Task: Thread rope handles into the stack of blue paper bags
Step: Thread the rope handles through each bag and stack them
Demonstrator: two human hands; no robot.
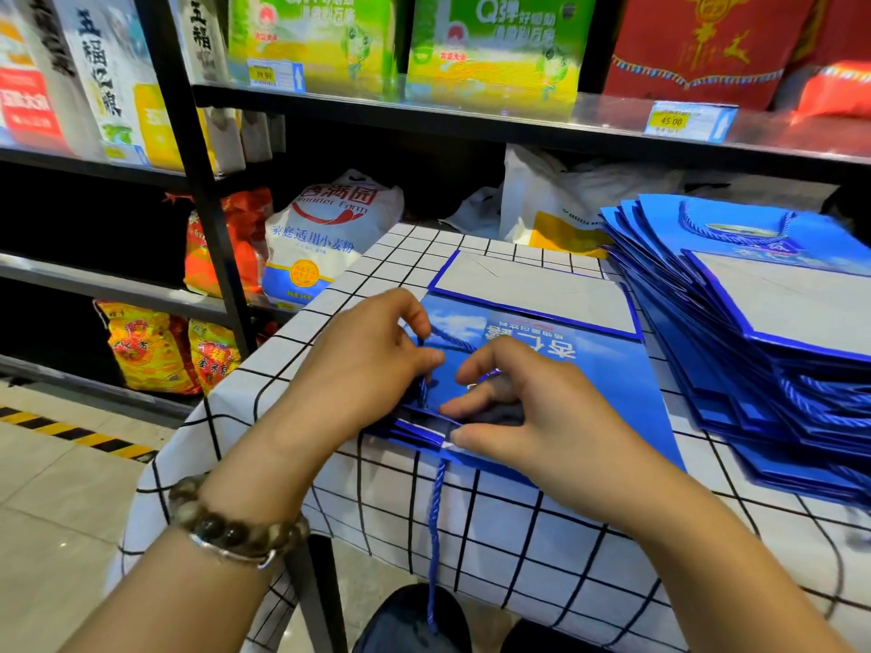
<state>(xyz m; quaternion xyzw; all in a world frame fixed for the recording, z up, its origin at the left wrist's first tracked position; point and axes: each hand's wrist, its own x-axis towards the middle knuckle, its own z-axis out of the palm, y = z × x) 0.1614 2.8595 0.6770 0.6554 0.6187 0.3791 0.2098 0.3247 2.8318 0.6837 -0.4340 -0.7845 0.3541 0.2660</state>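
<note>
Blue paper bag [589, 384] lies flat on the checked tabletop [518, 534], its open mouth toward the person at the near edge. A blue rope handle [437, 511] hangs from that mouth down over the tabletop's side, and another stretch of rope crosses the bag's face by the left hand [363, 365], which pinches it between thumb and forefinger. The right hand [532, 417], just beside it, grips the bag's near edge, thumb under and fingers curled on top. A stack of blue bags [683, 332] sits to the right, touching the bag. Behind is a shelf [424, 106] of packaged goods.
</note>
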